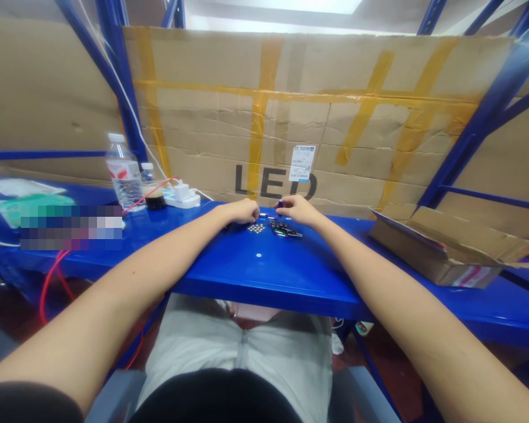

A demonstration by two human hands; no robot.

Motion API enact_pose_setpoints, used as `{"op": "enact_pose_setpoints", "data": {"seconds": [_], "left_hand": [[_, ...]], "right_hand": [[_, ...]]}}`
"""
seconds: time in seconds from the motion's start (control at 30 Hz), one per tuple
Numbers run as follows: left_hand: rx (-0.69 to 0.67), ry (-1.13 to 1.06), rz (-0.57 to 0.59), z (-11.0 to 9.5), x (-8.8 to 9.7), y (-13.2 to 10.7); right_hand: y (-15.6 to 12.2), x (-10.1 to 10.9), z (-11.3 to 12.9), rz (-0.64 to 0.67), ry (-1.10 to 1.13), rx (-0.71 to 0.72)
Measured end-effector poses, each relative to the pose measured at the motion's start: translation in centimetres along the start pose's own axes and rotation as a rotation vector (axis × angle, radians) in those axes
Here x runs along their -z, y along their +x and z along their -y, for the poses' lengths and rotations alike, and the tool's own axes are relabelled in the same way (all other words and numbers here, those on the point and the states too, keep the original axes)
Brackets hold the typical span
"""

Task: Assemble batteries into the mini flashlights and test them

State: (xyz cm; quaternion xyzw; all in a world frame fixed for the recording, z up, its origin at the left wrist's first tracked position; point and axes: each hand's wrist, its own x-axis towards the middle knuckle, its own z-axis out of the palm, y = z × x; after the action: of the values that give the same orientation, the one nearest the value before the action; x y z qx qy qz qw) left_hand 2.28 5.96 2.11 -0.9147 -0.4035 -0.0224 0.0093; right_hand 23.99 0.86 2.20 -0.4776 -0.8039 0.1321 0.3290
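Note:
Both my arms reach out over a blue metal shelf (264, 276). My left hand (243, 210) rests curled on the shelf, fingers closed, just left of a small cluster of round silver button cells (256, 228). My right hand (298, 210) is closed in a pinch on a tiny dark part (281, 204) held between the fingertips. Below it lies a heap of small dark parts with red and green wires (285, 230). A single silver disc (258, 255) lies alone nearer to me. What my left fingers hold, if anything, is hidden.
A taped cardboard sheet marked LED (317, 111) walls off the back. A water bottle (123, 173), a small dark jar (153, 191) and a white power strip (183, 195) with a red cable stand at the left. An open cardboard box (445, 247) sits at the right.

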Motion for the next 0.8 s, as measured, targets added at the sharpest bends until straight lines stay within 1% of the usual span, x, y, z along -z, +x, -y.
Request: {"op": "enact_pose_setpoints", "data": {"seconds": [0.13, 0.2, 0.4, 0.6, 0.67, 0.8], "left_hand": [[0.041, 0.038, 0.030, 0.4, 0.2, -0.1], [0.030, 0.029, 0.045, 0.6, 0.2, -0.2], [0.008, -0.066, -0.033, 0.5, 0.3, -0.5], [0.002, -0.094, -0.066, -0.2, 0.6, -1.1], [-0.008, -0.109, -0.119, -0.3, 0.6, -1.1], [-0.062, -0.188, -0.306, -0.4, 1.1, -0.9]], "right_hand": [[0.0, 0.0, 0.0, -0.006, -0.015, 0.000], [0.0, -0.1, 0.1, -0.010, -0.012, -0.008], [0.1, -0.3, -0.1, -0.017, 0.022, 0.009], [0.3, -0.5, -0.6, -0.013, 0.041, 0.029], [0.3, -0.6, -0.6, -0.016, 0.041, 0.033], [0.3, -0.6, -0.4, -0.014, 0.011, 0.020]]}}
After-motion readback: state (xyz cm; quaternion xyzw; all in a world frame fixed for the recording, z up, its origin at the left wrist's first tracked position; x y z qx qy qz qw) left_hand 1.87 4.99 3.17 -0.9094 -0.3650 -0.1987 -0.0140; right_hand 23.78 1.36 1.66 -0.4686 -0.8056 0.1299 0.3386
